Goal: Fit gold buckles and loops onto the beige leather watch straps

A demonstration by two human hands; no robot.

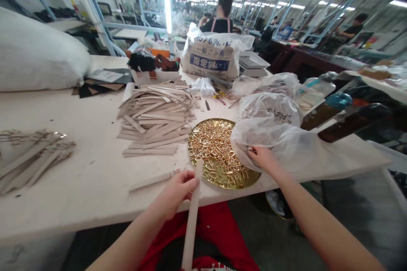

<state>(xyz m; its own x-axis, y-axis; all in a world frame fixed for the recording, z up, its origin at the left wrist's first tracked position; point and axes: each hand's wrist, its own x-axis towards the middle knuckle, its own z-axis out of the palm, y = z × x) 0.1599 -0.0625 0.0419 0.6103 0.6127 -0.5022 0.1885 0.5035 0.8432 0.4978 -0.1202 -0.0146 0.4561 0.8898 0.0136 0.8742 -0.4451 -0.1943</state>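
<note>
My left hand [179, 190] is closed on a long, flat beige strap [191, 224], gripped near its upper end. The strap's lower part hangs over the table edge in front of my lap. My right hand [262, 159] is at the side of a clear plastic bag [280, 137], its fingers bent together; what they hold, if anything, is partly hidden. Beneath, a round gold tray [219, 180] carries a heap of small shiny gold metal pieces [216, 142]. Just left of my left hand lies another strap [149, 182] with a metal piece at its end.
A large pile of beige straps [155, 118] lies behind the tray's left side. More straps with metal ends [34, 156] lie at far left. A white printed sack [211, 57], a scale [252, 63] and brown bottles [324, 112] stand farther back. A person [221, 25] sits beyond.
</note>
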